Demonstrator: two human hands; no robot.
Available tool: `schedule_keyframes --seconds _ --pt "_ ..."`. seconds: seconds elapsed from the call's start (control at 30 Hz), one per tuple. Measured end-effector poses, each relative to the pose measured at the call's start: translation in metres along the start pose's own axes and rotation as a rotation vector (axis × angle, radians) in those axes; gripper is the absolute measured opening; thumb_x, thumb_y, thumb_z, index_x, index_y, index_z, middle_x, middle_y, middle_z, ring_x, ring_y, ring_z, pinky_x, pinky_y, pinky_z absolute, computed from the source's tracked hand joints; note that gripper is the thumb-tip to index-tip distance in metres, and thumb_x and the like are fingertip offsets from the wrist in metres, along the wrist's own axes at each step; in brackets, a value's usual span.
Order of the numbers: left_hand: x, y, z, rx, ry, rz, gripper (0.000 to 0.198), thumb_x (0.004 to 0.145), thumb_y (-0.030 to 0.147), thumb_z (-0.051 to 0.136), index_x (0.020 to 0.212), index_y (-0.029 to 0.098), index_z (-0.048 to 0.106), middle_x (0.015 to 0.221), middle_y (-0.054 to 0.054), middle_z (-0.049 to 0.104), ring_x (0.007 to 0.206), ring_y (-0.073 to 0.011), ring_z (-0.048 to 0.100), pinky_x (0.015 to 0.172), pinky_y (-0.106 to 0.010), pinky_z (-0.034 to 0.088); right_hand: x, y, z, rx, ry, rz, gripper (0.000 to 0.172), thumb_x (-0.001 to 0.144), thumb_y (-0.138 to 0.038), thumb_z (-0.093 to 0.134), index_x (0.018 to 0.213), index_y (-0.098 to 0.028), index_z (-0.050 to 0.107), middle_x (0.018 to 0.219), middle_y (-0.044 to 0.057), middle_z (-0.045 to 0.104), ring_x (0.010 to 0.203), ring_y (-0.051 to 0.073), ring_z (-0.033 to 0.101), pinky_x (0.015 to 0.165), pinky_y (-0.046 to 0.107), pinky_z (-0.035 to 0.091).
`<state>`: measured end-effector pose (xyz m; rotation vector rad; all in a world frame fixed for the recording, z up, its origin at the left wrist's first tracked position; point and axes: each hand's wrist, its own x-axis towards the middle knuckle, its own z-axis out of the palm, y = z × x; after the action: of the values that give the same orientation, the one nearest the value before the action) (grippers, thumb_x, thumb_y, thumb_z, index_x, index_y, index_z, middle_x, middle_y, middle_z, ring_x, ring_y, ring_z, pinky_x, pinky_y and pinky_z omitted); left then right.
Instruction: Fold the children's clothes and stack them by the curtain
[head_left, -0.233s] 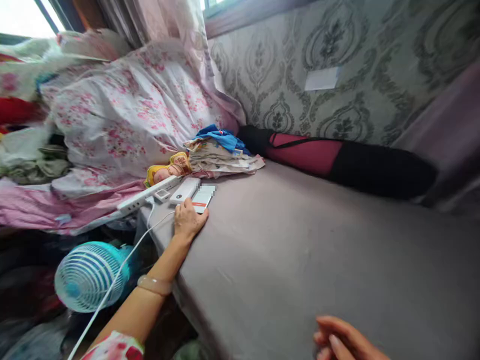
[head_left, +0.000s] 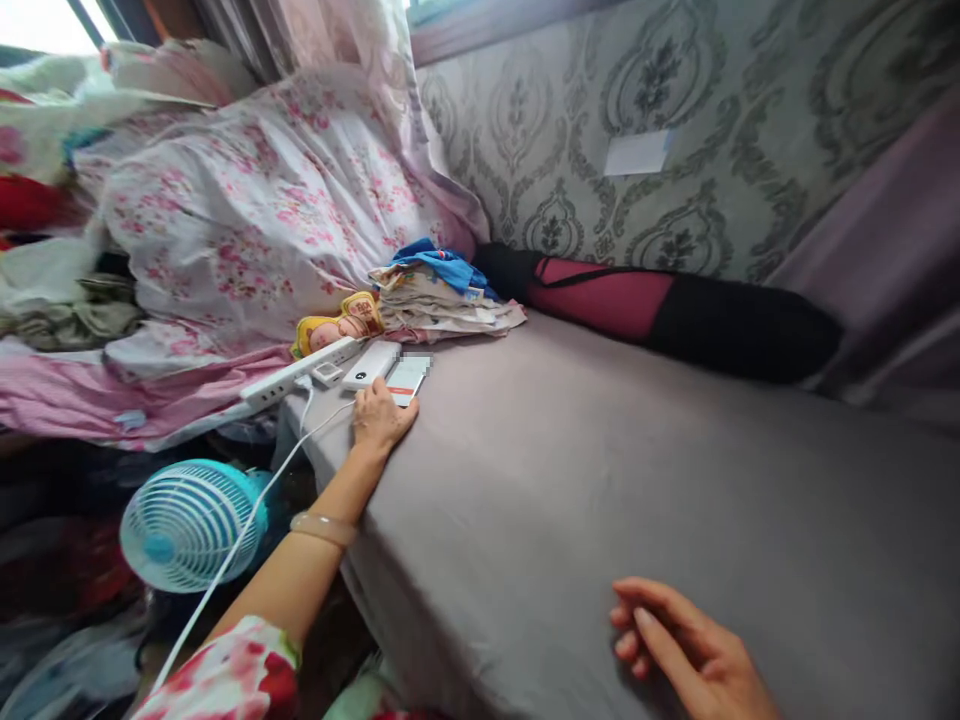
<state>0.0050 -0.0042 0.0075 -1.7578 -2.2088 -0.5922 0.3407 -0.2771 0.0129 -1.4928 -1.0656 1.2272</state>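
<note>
My left hand reaches to the far left part of the grey-covered bed. Its thumb and fingers grip the near end of a smartphone with a lit screen, part of it blurred out. Just left of the phone lies a white power bank. A small white square charger and a long white power strip are beside that. Over the bed's near side, my right hand hovers with loosely bent fingers, thumb apart from them, holding nothing.
A white cable runs past my left forearm. Below the bed edge stands a blue fan. Folded clothes and a yellow patterned item lie behind the phone. A long black-and-maroon bag rests along the wall.
My right hand has come further into view, up and slightly left. My left hand keeps its grip on the smartphone. The whole view has shifted slightly.
</note>
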Motion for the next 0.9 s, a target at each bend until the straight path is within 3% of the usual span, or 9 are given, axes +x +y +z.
schedule_keyframes --seconds 0.43,0.9 --pt "0.002 -0.005 0.003 -0.023 -0.006 0.023 0.057 0.077 0.05 0.053 0.11 0.003 0.053 0.108 -0.024 0.063 0.106 -0.0359 0.055 0.093 -0.041 0.041 0.005 -0.004 0.001 -0.045 -0.066 -0.047 0.041 0.079 -0.053 0.066 0.098 -0.017 0.067 0.082 0.006 0.069 0.063 0.014 0.063 0.061 0.027 0.053" --pt "-0.002 -0.004 0.0 -0.047 -0.021 0.015 0.053 0.079 0.049 0.053 0.11 0.006 0.054 0.109 -0.022 0.063 0.106 -0.0347 0.056 0.09 -0.039 0.041 0.006 -0.008 0.001 -0.066 -0.099 -0.06 0.047 0.075 -0.059 0.067 0.097 -0.017 0.066 0.081 0.005 0.068 0.063 0.013 0.062 0.06 0.027 0.05"
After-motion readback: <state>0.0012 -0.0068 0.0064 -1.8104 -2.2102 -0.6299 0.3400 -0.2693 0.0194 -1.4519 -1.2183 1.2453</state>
